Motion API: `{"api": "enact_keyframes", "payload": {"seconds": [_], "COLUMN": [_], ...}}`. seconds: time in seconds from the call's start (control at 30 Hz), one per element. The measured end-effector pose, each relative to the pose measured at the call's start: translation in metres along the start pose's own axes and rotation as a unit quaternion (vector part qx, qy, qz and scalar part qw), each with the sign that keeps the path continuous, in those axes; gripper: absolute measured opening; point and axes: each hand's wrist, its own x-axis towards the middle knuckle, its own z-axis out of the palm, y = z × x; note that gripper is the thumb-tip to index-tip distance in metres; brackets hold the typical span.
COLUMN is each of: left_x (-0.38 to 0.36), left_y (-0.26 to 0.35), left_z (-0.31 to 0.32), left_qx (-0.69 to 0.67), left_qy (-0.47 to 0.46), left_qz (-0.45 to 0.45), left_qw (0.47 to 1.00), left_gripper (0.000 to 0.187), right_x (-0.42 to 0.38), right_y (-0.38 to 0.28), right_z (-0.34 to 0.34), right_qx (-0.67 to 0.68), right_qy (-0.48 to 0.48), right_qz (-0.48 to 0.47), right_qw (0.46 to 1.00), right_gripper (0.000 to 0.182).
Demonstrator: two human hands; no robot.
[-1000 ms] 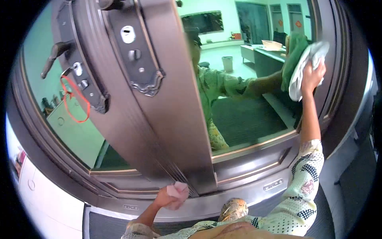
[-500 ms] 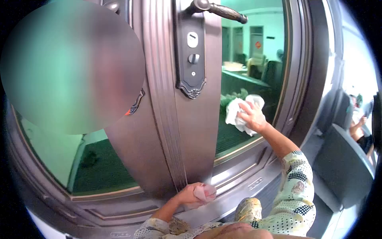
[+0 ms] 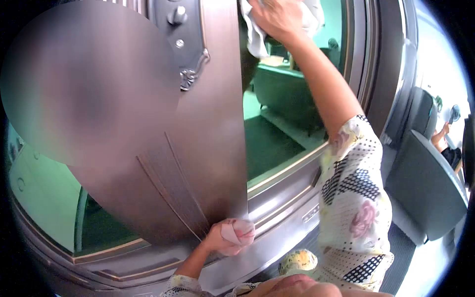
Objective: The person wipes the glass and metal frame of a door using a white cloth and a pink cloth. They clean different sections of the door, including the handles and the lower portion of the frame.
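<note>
White cloth (image 3: 256, 40) lies under the right hand (image 3: 280, 19), against the glass pane (image 3: 274, 143); that hand runs past the view's top edge, so I cannot tell how far it opens. Low by the brown door (image 3: 222, 128), the left hand (image 3: 217, 238) is closed around a seemingly pink cloth (image 3: 241, 233).

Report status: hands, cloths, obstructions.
Right hand on white cloth, against door glass. Left hand grips pink cloth, low by door. No obstruction seen by either hand.

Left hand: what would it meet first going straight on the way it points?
Past the pink cloth it holds, the left hand would probably meet the door's lower panel first, though depth is unclear.
</note>
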Motion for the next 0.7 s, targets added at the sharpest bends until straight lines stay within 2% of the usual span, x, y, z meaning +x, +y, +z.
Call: {"api": "enact_keyframes", "payload": {"seconds": [0.07,0.1,0.13,0.17,0.2,0.23,0.27,0.3,0.33,0.4,0.43,0.47,0.5,0.53,0.6,0.63,0.67,0.7], "left_x": [-0.008,-0.012,-0.018,-0.024,-0.026,-0.028,-0.030,-0.027,-0.024,-0.024,-0.024,-0.025,-0.024,-0.022,-0.015,-0.008,-0.003,-0.007], "left_y": [-0.023,-0.023,-0.018,-0.012,-0.016,-0.020,-0.024,-0.030,-0.035,-0.042,-0.047,-0.054,-0.063,-0.072,-0.099,-0.119,-0.129,-0.105], "left_z": [0.004,0.005,0.006,0.005,0.007,0.009,0.010,0.012,0.014,0.029,0.036,0.042,0.050,0.056,0.069,0.075,0.078,0.067], "left_qx": [-0.017,0.013,0.005,-0.005,-0.021,-0.037,-0.052,-0.056,-0.061,-0.105,-0.128,-0.139,-0.151,-0.163,-0.109,-0.076,-0.040,-0.031], "left_qy": [0.052,0.068,0.070,0.071,0.074,0.078,0.082,0.088,0.092,0.092,0.092,0.080,0.066,0.051,0.034,0.023,0.013,-0.032], "left_qz": [0.003,0.089,0.063,0.039,0.016,-0.007,-0.030,-0.050,-0.070,-0.031,-0.011,-0.031,-0.050,-0.069,-0.022,-0.014,-0.002,-0.030], "left_qw": [0.998,0.994,0.995,0.997,0.997,0.996,0.995,0.993,0.991,0.990,0.987,0.987,0.985,0.983,0.993,0.997,0.999,0.999], "left_gripper": [0.083,0.082,0.082,0.082,0.083,0.083,0.083,0.081,0.079,0.079,0.079,0.079,0.079,0.078,0.073,0.071,0.069,0.063], "right_x": [-0.070,-0.109,-0.148,-0.191,-0.250,-0.294,-0.328,-0.333,-0.368,-0.449,-0.486,-0.520,-0.512,-0.497,-0.488,-0.444,-0.439,-0.353], "right_y": [0.073,0.112,0.150,0.174,0.213,0.214,0.196,0.153,0.129,0.074,0.041,0.008,-0.030,-0.061,-0.076,-0.082,-0.059,-0.066], "right_z": [0.004,0.002,-0.001,-0.020,-0.025,-0.032,-0.044,-0.057,-0.065,-0.091,-0.100,-0.114,-0.126,-0.127,-0.114,-0.108,-0.101,-0.100], "right_qx": [-0.054,-0.090,-0.124,-0.123,-0.166,-0.214,-0.344,-0.290,-0.276,-0.264,-0.264,-0.260,-0.104,0.059,0.086,0.141,0.321,0.385], "right_qy": [0.014,0.032,0.047,-0.034,-0.048,-0.106,-0.175,-0.169,-0.184,-0.233,-0.256,-0.304,-0.177,-0.041,0.030,0.057,0.148,0.124], "right_qz": [0.066,0.115,0.164,0.288,0.315,0.370,0.345,0.433,0.456,0.463,0.504,0.508,0.647,0.744,0.745,0.727,0.739,0.732], "right_qw": [0.996,0.989,0.977,0.949,0.933,0.898,0.856,0.837,0.826,0.813,0.781,0.763,0.735,0.664,0.661,0.670,0.574,0.548], "right_gripper": [0.035,0.037,0.040,0.038,0.041,0.049,0.055,0.056,0.055,0.053,0.052,0.048,0.048,0.048,0.048,0.046,0.047,0.047]}}
